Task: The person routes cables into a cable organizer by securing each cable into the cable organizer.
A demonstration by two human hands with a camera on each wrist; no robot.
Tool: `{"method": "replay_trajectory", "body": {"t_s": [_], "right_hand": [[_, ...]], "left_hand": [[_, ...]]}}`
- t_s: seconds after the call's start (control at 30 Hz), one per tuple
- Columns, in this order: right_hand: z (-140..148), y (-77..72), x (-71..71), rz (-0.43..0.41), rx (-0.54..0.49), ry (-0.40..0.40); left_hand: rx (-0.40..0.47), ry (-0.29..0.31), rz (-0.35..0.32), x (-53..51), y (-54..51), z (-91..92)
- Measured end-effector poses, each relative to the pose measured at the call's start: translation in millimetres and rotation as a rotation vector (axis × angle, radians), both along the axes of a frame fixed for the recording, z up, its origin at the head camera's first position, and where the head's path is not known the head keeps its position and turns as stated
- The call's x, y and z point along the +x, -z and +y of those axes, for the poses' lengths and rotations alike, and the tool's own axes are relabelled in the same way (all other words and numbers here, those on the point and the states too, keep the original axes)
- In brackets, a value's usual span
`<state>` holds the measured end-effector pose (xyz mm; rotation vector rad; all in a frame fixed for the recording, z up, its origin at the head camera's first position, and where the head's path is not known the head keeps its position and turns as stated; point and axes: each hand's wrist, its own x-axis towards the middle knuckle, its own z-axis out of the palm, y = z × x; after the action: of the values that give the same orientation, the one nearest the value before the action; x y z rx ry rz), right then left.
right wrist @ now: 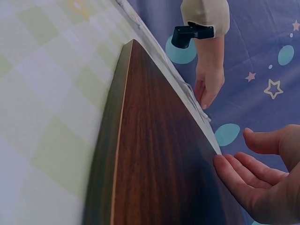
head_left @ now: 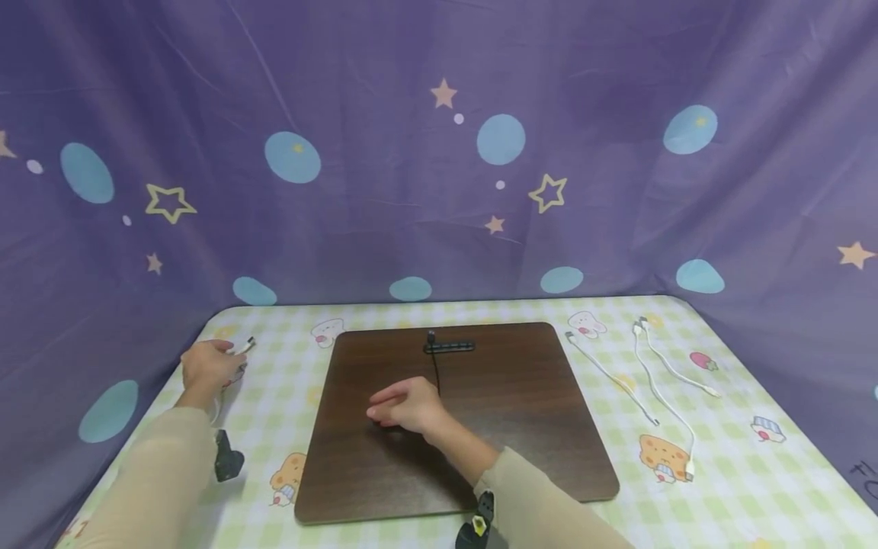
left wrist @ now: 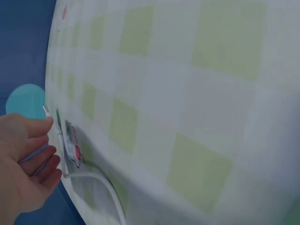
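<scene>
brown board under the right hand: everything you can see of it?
The brown board is flat, with rounded corners, a dark wood-grain face and a thin pale line along one edge. It lies on the checkered cloth. A black strip rests near its far edge, with a thin black cable at the strip's left end. The right hand is over it; contact can't be confirmed.

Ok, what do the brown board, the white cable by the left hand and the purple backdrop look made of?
Brown board: likely wood or wood-effect laminate, low sheen; dark streaky grain shows.
White cable: probably a plastic or rubber sheath, smooth; it bends in an even curve.
Purple backdrop: apparently printed fabric, fairly matt, though plastic sheeting is possible; soft creases show.
</scene>
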<state>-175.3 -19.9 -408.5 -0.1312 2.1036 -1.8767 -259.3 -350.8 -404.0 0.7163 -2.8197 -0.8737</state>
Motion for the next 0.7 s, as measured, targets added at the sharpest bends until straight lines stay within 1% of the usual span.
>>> {"method": "replay_trajectory", "body": {"t_s": [0.1, 0.3, 0.5, 0.6, 0.7], "right_hand": [[-1.0, 0.4, 0.3, -0.006, 0.011, -0.001], [-2.5, 0.5, 0.8, -0.02, 0.028, -0.011], [-3.4, 0.4, 0.4, -0.029, 0.043, -0.024], [-4.4, 0.2, 0.2, -0.037, 0.036, -0.02], [-6.1, 0.0, -0.3, -0.044, 0.026, -0.016]], "left_hand": [[-0.084, 0.026, -0.027, 0.5, 3.2, -4.0], [-0.179, 0.096, -0.031, 1.3, 6.5, -8.8], [-0.233, 0.162, -0.008, -0.2, 4.0, -11.9], [-0.24, 0.195, -0.029, -1.9, 2.0, -12.7], [-0.237, 0.243, -0.051, -2.6, -1.6, -13.0]]}}
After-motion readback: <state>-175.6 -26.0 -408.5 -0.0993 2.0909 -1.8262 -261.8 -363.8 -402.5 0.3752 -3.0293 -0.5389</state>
